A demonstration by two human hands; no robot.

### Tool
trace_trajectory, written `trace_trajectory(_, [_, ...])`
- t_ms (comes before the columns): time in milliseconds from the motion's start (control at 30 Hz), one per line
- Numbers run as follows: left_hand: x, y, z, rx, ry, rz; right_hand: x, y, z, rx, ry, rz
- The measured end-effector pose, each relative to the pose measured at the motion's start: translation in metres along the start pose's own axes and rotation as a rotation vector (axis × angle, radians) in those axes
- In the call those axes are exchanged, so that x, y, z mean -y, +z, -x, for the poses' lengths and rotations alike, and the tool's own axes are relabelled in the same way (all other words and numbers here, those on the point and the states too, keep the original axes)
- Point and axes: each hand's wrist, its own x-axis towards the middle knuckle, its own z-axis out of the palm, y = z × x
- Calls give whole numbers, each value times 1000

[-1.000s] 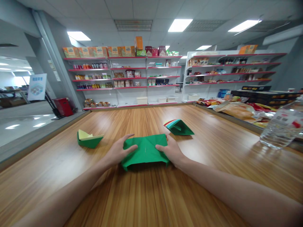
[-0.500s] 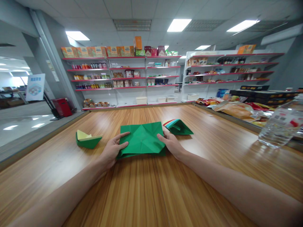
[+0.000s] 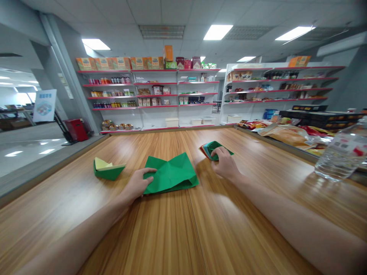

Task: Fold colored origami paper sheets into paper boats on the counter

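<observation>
A creased sheet of green folded paper (image 3: pixel 170 175) lies in front of me on the wooden table, its near right edge slightly lifted. My left hand (image 3: pixel 140 181) grips its left side, with the index finger and thumb on top. To the right, my right hand (image 3: pixel 226 164) is closed on a stack of coloured paper (image 3: pixel 208 149), green on top with red, white and blue edges showing. The fingertips press on its upper face and partly cover it. A small folded paper boat (image 3: pixel 109 172), green outside and pale yellow inside, stands left of my left hand.
A clear plastic bottle (image 3: pixel 340 154) stands at the table's right side. Beyond it are snack bags (image 3: pixel 286 134) and black boxes (image 3: pixel 321 118). A raised rim (image 3: pixel 172 130) borders the wooden table, and stocked shelves (image 3: pixel 155 95) stand behind it.
My right hand has let go of the green folded paper and moved right onto the stack of coloured paper. The green paper has turned slightly, its far edge now showing two peaks.
</observation>
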Motion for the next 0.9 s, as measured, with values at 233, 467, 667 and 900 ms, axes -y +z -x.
trace_trajectory(233, [0, 1, 2, -34, 45, 22, -27, 15, -1, 119, 71, 113])
trace_trajectory(467, [6, 1, 0, -43, 66, 170, -27, 18, 1, 310, 13, 24])
trace_trajectory(667, [9, 1, -5, -87, 180, 73, -19, 22, 5, 424, -75, -17])
trace_trajectory(900, [11, 1, -5, -86, 181, 75, -17, 20, -2, 376, -13, -23])
